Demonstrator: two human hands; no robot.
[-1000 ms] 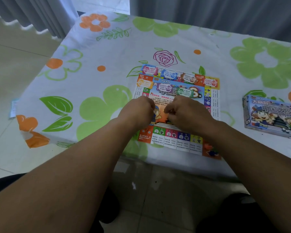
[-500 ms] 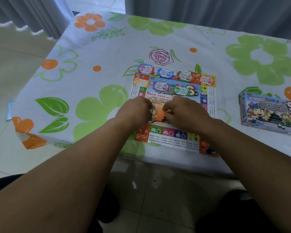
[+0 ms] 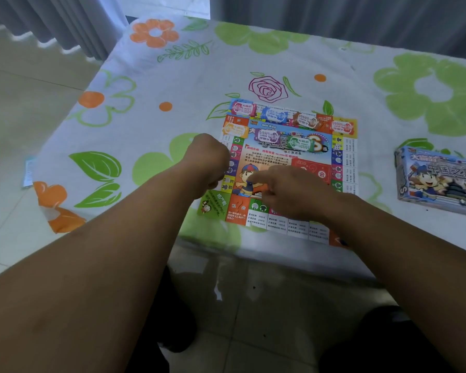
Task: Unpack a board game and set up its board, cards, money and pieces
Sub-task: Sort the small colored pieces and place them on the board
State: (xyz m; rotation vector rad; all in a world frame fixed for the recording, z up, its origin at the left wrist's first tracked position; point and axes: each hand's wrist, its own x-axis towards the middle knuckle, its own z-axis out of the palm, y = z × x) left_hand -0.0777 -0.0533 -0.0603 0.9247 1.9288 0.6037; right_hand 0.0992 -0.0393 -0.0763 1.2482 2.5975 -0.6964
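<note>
The left hand (image 3: 207, 160) is balled knuckles-up over the left edge of the colourful square paper game board (image 3: 288, 157), fingertips tucked under, so I cannot tell whether it holds anything. Just right of it the right hand (image 3: 288, 191) rests on the board's middle, its straight forefinger (image 3: 254, 179) pressing the cartoon figure, gripping nothing visible. Beyond both hands small paper money notes (image 3: 275, 115) lie along the board's far edge, print too blurred to read, and well to the right hand's right the blue cardboard game box (image 3: 439, 181) is cut off by the frame.
</note>
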